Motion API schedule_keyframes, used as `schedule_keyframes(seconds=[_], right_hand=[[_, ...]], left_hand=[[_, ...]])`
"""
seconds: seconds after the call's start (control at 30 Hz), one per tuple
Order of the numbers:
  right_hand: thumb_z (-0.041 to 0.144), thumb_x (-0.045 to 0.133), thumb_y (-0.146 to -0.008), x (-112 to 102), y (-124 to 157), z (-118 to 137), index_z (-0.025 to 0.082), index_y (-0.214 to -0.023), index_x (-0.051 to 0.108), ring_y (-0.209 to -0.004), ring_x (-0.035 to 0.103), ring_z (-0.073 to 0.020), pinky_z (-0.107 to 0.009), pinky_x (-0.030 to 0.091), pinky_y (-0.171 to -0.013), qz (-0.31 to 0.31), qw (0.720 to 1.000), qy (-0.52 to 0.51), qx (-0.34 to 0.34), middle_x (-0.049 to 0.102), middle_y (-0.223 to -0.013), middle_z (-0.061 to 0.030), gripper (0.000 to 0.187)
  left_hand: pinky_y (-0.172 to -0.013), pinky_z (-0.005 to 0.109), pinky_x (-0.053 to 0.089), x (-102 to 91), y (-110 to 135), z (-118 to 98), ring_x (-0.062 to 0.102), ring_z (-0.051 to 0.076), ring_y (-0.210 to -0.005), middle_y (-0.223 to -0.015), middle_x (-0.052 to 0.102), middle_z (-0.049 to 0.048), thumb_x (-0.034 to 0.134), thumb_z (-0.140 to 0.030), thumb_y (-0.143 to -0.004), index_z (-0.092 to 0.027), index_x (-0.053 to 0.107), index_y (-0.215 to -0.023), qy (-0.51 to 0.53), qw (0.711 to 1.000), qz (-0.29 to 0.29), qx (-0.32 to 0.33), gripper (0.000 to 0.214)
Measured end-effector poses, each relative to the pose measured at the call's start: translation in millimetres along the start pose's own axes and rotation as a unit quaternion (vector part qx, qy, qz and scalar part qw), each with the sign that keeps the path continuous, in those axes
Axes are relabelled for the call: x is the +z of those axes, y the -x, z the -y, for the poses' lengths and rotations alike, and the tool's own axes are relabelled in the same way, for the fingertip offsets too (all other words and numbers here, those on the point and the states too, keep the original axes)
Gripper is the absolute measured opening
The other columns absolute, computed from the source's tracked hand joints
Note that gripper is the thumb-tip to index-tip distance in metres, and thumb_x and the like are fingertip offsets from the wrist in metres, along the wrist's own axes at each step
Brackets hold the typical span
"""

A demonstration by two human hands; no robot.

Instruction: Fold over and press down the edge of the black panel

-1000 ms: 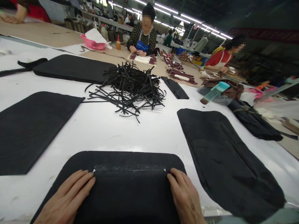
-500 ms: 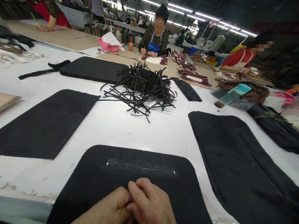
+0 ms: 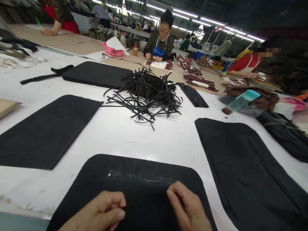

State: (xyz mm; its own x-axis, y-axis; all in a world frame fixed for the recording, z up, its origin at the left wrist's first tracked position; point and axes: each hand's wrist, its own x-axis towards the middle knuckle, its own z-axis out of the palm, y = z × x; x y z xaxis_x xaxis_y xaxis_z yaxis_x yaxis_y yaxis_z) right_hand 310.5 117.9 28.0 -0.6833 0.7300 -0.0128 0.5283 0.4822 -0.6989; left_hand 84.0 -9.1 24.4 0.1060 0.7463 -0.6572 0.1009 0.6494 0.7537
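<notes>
A black panel (image 3: 144,166) with rounded far corners lies flat before me. A slit with whitish smears runs across it, and a small white triangle (image 3: 109,175) shows at its left end. Over the panel's left half is my left hand (image 3: 101,208), its fingers curled and the thumb close to the index finger. Whatever lies in that pinch is too dark to make out. My right hand (image 3: 189,207) is pinched near the slit's right end, covering that end; what its fingertips hold, if anything, is hidden.
Black panels lie left (image 3: 50,128), right (image 3: 245,166) and at the back (image 3: 96,73) of the white table (image 3: 134,141). A heap of black strips (image 3: 149,93) sits mid-table. Right of it lies a teal-lidded bottle (image 3: 243,99). Co-workers (image 3: 160,45) work across the table.
My hands, together over the panel's middle before, have come apart: the left went left, the right went right and slightly up. The slit's right-end triangle is now covered. The view tilted slightly upward.
</notes>
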Motion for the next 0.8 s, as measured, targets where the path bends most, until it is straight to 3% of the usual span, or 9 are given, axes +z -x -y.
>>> schedule_keyframes(seconds=[0.1, 0.23, 0.37, 0.5, 0.67, 0.8], right_hand=[[0.048, 0.041, -0.09, -22, 4, -26, 0.022, -0.069, 0.049, -0.057, 0.045, -0.0135, -0.021, 0.036, -0.053, -0.012, 0.988, -0.052, 0.143, 0.042, -0.06, 0.0036, 0.035], [0.057, 0.043, -0.085, -26, 8, -51, 0.022, -0.068, 0.051, -0.054, 0.04, -0.0145, -0.023, 0.034, -0.05, -0.004, 0.967, -0.104, 0.233, 0.038, -0.057, 0.004, 0.039], [0.059, 0.043, -0.083, -23, 5, -62, 0.022, -0.066, 0.052, -0.055, 0.042, -0.0153, -0.024, 0.035, -0.051, 0.003, 0.961, -0.126, 0.247, 0.041, -0.056, 0.0032, 0.042], [0.06, 0.044, -0.081, -23, -1, -68, 0.021, -0.064, 0.055, -0.052, 0.042, -0.0155, -0.025, 0.033, -0.05, -0.003, 0.96, -0.116, 0.256, 0.042, -0.053, 0.0028, 0.044], [0.059, 0.045, -0.081, -26, -5, -71, 0.021, -0.064, 0.055, -0.052, 0.043, -0.0156, -0.026, 0.033, -0.052, 0.026, 0.957, -0.111, 0.265, 0.044, -0.051, 0.0028, 0.043], [0.06, 0.045, -0.08, -25, -9, -67, 0.021, -0.06, 0.052, -0.05, 0.04, -0.0145, -0.025, 0.032, -0.051, -0.005, 0.958, -0.106, 0.266, 0.04, -0.048, 0.004, 0.044]], left_hand=[[-0.04, 0.02, 0.019, -21.9, 14, 5, 0.032, 0.008, -0.045, -0.055, 0.045, -0.0047, 0.043, -0.043, -0.08, -0.018, 0.049, -0.066, -0.031, 0.998, -0.057, -0.011, 0.03], [-0.04, 0.02, 0.021, -41.3, 20, 0, 0.033, 0.007, -0.04, -0.052, 0.048, -0.0043, 0.044, -0.054, -0.077, -0.017, 0.054, -0.068, -0.008, 0.992, -0.124, 0.005, 0.04], [-0.037, 0.019, 0.018, -51.2, 8, 3, 0.029, 0.007, -0.034, -0.037, 0.038, -0.0072, 0.046, -0.056, -0.076, -0.018, 0.054, -0.065, 0.034, 0.98, -0.197, 0.019, 0.041], [-0.036, 0.019, 0.02, -55.1, -1, 6, 0.03, 0.008, -0.032, -0.035, 0.04, -0.0064, 0.05, -0.059, -0.071, -0.018, 0.054, -0.064, 0.049, 0.967, -0.251, 0.012, 0.041], [-0.037, 0.02, 0.018, -56.0, -6, 7, 0.029, 0.008, -0.032, -0.032, 0.035, -0.0069, 0.045, -0.059, -0.073, -0.019, 0.05, -0.056, 0.023, 0.961, -0.274, 0.014, 0.043], [-0.039, 0.022, 0.018, -56.9, -7, 8, 0.03, 0.008, -0.035, -0.042, 0.039, -0.008, 0.048, -0.054, -0.073, -0.019, 0.052, -0.063, 0.022, 0.957, -0.288, 0.022, 0.037]])
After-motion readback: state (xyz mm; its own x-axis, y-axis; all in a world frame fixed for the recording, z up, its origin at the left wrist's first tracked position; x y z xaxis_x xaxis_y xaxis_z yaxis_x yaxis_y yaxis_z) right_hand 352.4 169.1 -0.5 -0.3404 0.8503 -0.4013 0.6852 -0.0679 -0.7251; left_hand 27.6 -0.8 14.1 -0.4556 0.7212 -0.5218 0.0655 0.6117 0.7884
